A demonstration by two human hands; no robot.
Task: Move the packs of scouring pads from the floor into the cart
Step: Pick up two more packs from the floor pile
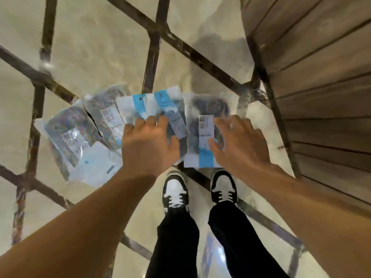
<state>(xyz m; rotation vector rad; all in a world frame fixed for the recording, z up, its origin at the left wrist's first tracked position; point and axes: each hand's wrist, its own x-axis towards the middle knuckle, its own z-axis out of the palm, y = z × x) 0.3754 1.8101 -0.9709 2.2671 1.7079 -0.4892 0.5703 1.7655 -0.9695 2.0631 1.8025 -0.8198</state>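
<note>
The floor [96, 47] is pale and shiny with dark lines crossing it, and a brown wooden wall [321, 77] stands on our right. We are bending down and looking at our shoes [176, 189] and our two arms. The packs [84, 133] lie on the floor just in front of our toes, spread out like a fan, some lying partly on top of others. We count about five, but the picture is blurry, so we are not sure. Our left hand [148, 143] is over the middle packs with its fingers a little bent. Our right hand [239, 141] is over the pack [202, 125] nearest the wall, fingers spread apart. We cannot tell if either hand is touching or holding a pack yet. We see no cart here. So we think the job has only just begun: every pack we can see is on the floor and must be picked up and carried over.
</note>
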